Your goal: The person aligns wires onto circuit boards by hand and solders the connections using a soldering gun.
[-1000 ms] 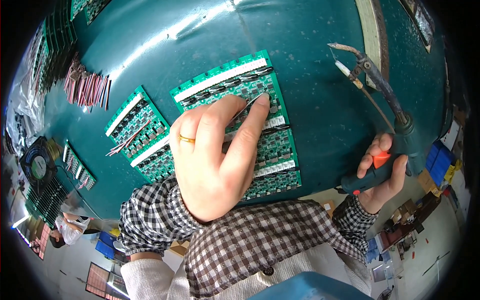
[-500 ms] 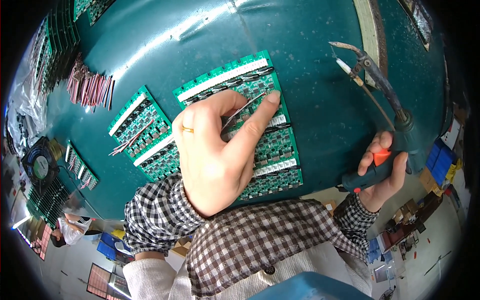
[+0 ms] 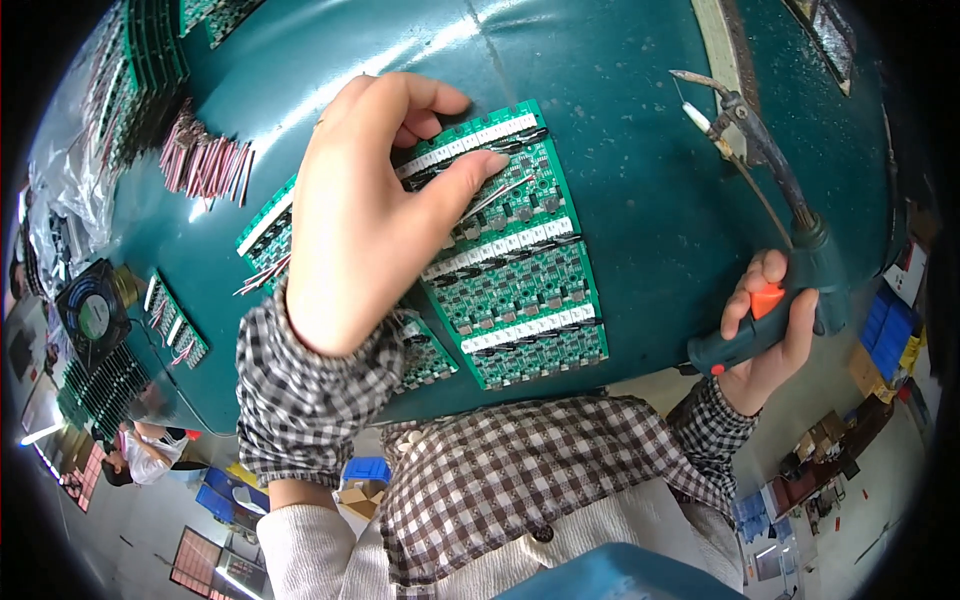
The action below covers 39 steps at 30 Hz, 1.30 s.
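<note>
A green circuit board panel (image 3: 520,284) with white connector rows lies on the table in front of me. Over its far left part is my left hand (image 3: 365,190), thumb and fingers apart. The thumb tip is over the board's surface, and the curled fingers are by its far edge. A thin wire pair (image 3: 499,198) lies slantwise across the board near the thumb. At the right, my right hand (image 3: 765,320) grips a dark green soldering gun (image 3: 742,340) with an orange trigger. Its tip and solder feed tube (image 3: 697,118) point away from me, off the board.
A second circuit board (image 3: 428,358) is partly hidden under my left arm, with loose wires (image 3: 265,272) on it. Further left are a bundle of red wires (image 3: 208,160), stacked boards (image 3: 150,80), a fan (image 3: 93,312) and a small board (image 3: 175,320). A person (image 3: 150,452) is beyond.
My left hand has moved away and left from the wire pair, its thumb and fingers parting. The wires stay on the board. My right hand still holds the soldering gun in nearly the same place.
</note>
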{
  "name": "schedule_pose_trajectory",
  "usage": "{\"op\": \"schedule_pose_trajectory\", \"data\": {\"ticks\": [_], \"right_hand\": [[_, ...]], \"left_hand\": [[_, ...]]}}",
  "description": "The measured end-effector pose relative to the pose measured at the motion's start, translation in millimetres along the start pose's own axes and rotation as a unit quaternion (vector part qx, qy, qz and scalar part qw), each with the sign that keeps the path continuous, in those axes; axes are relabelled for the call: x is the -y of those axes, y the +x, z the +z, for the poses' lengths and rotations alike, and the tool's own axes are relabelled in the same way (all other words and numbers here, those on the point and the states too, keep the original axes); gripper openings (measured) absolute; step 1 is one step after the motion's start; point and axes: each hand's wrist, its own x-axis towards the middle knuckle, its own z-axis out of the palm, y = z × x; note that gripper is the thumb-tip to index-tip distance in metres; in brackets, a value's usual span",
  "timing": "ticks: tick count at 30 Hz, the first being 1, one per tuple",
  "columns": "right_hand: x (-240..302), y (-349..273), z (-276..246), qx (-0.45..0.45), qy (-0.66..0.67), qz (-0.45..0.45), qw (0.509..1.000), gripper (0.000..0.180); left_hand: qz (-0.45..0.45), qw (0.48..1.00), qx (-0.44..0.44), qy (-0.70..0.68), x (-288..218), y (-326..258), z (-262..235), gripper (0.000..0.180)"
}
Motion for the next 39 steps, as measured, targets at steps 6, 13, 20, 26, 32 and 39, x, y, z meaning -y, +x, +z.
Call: {"op": "schedule_pose_trajectory", "data": {"ticks": [6,13,20,26,32,39], "right_hand": [[-5,13,-4,0.009,-0.001,-0.029,1.000,0.036],[-9,24,-14,0.004,0.000,-0.034,0.999,0.033],[-6,30,-18,-0.001,-0.022,-0.046,0.999,0.031],[-11,43,-23,0.007,-0.017,-0.050,0.999,0.031],[-9,44,-18,-0.024,-0.042,-0.059,0.997,0.029],[-7,44,-17,-0.014,-0.050,-0.056,0.997,0.029]], "left_hand": [[-0.092,0.935,0.094,-0.330,-7,-3,-21,0.026],[-0.143,0.872,0.038,-0.467,-31,-36,-50,0.029],[-0.110,0.812,-0.020,-0.573,-36,-67,-54,0.028],[-0.103,0.785,-0.035,-0.609,-35,-80,-52,0.029],[-0.092,0.764,-0.034,-0.638,-33,-89,-51,0.029],[-0.081,0.747,-0.033,-0.659,-34,-100,-54,0.029]]}}
